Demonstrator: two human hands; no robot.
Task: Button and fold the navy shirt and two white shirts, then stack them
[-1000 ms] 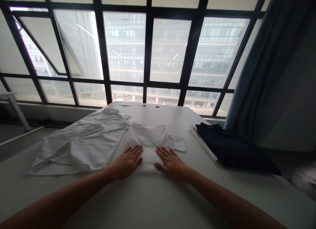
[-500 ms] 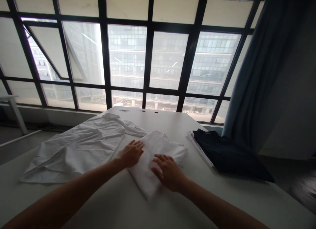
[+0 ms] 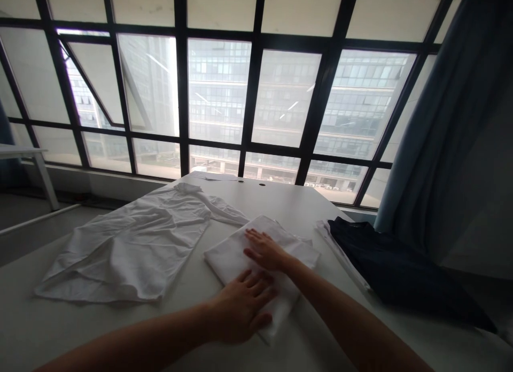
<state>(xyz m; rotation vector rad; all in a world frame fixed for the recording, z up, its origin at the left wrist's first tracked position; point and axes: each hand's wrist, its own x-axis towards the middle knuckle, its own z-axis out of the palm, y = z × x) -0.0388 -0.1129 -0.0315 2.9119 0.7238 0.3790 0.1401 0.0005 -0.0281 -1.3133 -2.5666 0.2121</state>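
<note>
A folded white garment, probably a shirt, lies in front of me on the white table. My left hand rests on its near part, palm down with the fingers spread. Farther up the cloth, my right hand lies flat with its fingers stretched out. Neither hand grips the fabric. To the left is a white shirt, spread out and wrinkled, one sleeve reaching toward the folded garment.
On the right side lies a dark navy garment on top of something white. White sheets lie at the table's far edge. Beyond stand large windows, a blue curtain and another white table at left.
My left hand has moved from the upper left of the folded garment down to its near part. My right hand has shifted up the cloth. The view has turned slightly left.
</note>
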